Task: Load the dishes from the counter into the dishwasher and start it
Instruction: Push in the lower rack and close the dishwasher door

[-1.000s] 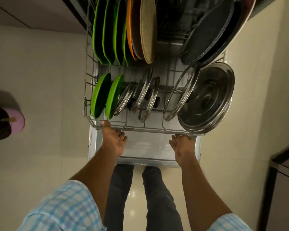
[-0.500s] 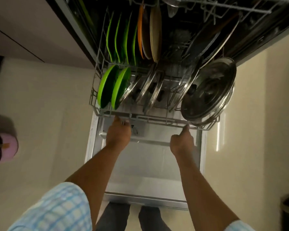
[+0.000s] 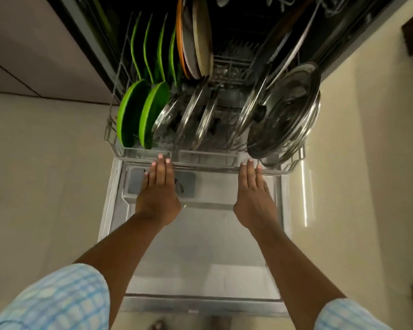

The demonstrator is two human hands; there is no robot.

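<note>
Door: lying open under both hands.
Rack: at the fingertips, full, partly inside the dishwasher.
Steel lid: beyond the right hand, leaning on edge.
Green plates: beyond the left hand, upright.
Hands: both flat, fingers straight, tips against the rack's front rail, holding nothing.
Progress: loading looks done; left are seating the rack, shutting the door and starting.

The rack has slid further in, baring more of the open door. The left hand and right hand, curled at its front rail a second ago, now push it with straight fingers.
</note>
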